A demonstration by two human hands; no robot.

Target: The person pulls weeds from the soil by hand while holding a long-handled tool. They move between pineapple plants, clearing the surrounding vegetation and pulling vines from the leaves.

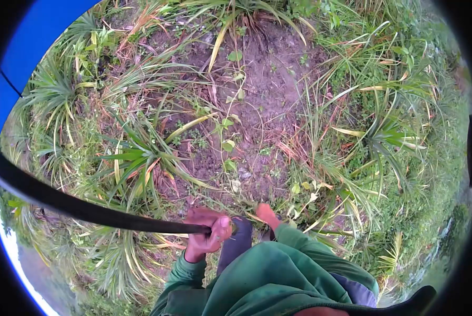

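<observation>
No writing could be read. The left hand (207, 234) had its grip closed tight round the end of one long, dark, curved blade (78, 205), which reached out to the left over spiky green plants (141, 158). The right hand (267, 215) showed only partly; its grip could not be told.

A long, dark, slightly curved blade (88, 208) is held at its near end in the left hand (207, 234), whose fingers are wrapped around the grip. It is stretched out leftward and slightly upward, over the spiky-leaved plants.
</observation>
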